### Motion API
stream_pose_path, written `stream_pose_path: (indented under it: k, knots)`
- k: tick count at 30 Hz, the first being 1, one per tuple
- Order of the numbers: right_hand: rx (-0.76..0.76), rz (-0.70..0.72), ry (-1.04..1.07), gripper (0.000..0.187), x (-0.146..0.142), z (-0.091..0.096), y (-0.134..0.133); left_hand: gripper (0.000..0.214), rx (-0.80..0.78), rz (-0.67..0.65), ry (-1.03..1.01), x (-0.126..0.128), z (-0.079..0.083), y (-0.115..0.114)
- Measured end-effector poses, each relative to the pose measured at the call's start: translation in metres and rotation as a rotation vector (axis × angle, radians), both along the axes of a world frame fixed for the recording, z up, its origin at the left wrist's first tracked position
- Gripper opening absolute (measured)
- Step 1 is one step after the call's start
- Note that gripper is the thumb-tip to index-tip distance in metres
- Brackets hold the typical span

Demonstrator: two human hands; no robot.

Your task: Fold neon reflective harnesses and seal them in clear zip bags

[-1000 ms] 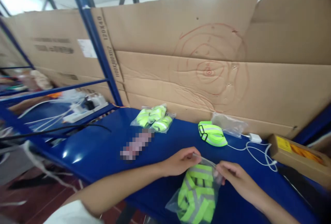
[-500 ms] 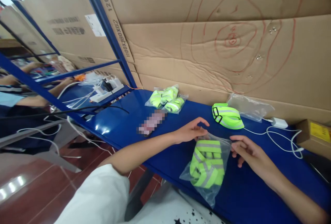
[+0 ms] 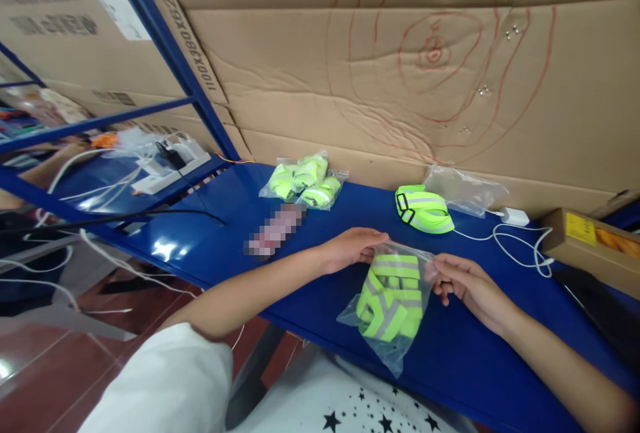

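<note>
A clear plastic bag [image 3: 390,326] holding neon yellow reflective bands [image 3: 390,293] lies on the blue table [image 3: 220,233] in front of me. My left hand [image 3: 353,246] pinches the bag's top left corner. My right hand [image 3: 463,283] grips the bag's top right corner with curled fingers. Both hands rest low on the table surface, the bag's mouth stretched between them.
A loose folded reflective band [image 3: 424,208] and an empty clear bag [image 3: 465,190] lie by the cardboard wall [image 3: 400,86]. A filled bag of bands [image 3: 303,180] sits further left. A white charger with cable [image 3: 520,240], a cardboard box [image 3: 590,240] at right, a power strip [image 3: 170,166] at left.
My right hand, open beside the bag half a second ago, has closed on its top right corner. The bag went from held up to lying on the table. My view shifted down.
</note>
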State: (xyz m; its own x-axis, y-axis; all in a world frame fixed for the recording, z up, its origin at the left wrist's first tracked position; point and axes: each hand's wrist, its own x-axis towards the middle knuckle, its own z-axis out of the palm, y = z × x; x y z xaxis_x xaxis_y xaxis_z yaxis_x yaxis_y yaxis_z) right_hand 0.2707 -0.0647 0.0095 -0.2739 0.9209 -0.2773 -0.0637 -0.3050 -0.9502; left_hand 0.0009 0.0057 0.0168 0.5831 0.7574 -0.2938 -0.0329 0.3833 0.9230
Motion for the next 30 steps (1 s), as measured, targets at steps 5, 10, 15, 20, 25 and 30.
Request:
stream_pose_path:
  k: [5,10,15,20,25,30]
  knots:
    - [0.037,-0.078,-0.036,0.040,-0.001,-0.002,-0.001,0.060,0.007,0.034,-0.027,0.004,-0.006,-0.008]
    - [0.170,-0.109,-0.078,0.041,-0.002,-0.007,-0.004,0.062,0.027,0.050,-0.037,0.007,-0.007,-0.013]
    - [0.171,-0.098,-0.133,0.040,-0.003,-0.009,-0.002,0.051,0.026,0.018,-0.023,0.007,-0.004,-0.007]
    - [0.240,-0.102,-0.223,0.042,-0.004,-0.008,-0.001,0.042,0.089,-0.043,0.027,0.007,-0.003,-0.006]
    - [0.236,-0.022,-0.244,0.037,-0.001,-0.009,-0.001,0.039,0.159,-0.095,0.065,0.006,-0.002,-0.007]
    - [0.262,0.002,-0.269,0.038,-0.002,-0.010,-0.002,0.040,0.210,-0.139,0.070,0.005,-0.001,-0.007]
